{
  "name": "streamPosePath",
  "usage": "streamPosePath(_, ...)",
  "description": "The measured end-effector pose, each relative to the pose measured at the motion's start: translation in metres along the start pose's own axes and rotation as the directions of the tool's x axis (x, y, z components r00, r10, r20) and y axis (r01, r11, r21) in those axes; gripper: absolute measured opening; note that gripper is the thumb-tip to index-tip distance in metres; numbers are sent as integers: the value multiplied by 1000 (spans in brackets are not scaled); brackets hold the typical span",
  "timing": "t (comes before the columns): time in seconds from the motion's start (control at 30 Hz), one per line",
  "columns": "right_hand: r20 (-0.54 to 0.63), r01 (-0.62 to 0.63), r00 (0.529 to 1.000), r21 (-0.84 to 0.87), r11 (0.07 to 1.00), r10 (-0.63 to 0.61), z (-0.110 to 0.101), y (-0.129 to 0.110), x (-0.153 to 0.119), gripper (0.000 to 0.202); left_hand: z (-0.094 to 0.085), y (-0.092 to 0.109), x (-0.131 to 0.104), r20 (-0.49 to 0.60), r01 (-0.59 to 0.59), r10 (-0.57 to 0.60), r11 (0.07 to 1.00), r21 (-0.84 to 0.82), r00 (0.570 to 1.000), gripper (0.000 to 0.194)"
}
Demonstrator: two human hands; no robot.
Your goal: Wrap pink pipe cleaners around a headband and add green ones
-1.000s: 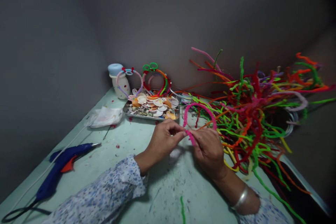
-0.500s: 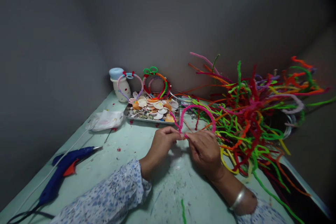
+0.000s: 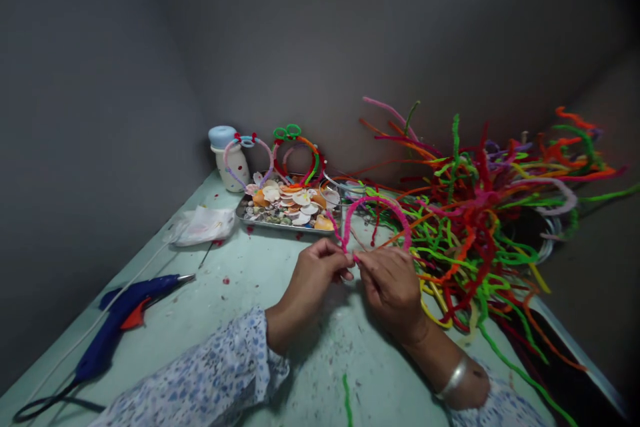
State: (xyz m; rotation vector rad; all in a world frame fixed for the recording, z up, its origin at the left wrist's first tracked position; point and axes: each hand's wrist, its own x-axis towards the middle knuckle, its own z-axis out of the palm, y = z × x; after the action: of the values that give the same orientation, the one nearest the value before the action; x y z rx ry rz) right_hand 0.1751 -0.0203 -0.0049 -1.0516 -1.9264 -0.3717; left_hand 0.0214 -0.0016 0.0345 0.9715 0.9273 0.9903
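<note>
A bright pink pipe cleaner (image 3: 379,200), bent into a tall arch, stands up between my two hands. My left hand (image 3: 316,273) pinches it at its lower left end, thumb and fingertips together. Close by on the right, my right hand (image 3: 393,287) is closed round the other part, its knuckles covering much of that end. A short loose pink tip sticks up beside the arch's left leg. The fingertips nearly meet, and the exact spot where the strands cross is hidden. A short green pipe cleaner piece (image 3: 347,400) lies on the table below.
A metal tray of shells (image 3: 320,235) holds finished pipe-cleaner hoops (image 3: 274,157) at the back, beside a blue-lidded bottle (image 3: 231,167). A blue glue gun (image 3: 120,320) and plastic packet (image 3: 205,225) lie left. Tangled pipe cleaners (image 3: 480,213) crowd the right.
My left fingers have shifted slightly at the pink pipe cleaner's lower end, curling further under. The right hand stays almost in place. The view has moved very slightly.
</note>
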Motion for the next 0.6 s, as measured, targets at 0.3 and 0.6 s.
streamPosePath(0.3,472,-395,855,325,859,215,-25,3,31,18,-4,0,6,27,-69,66,991,114,997,10)
streamPosePath(0.6,22,-152,988,85,985,151,6,-1,-1,16,-3,-7,8,29,-119,116,983,140,993,15)
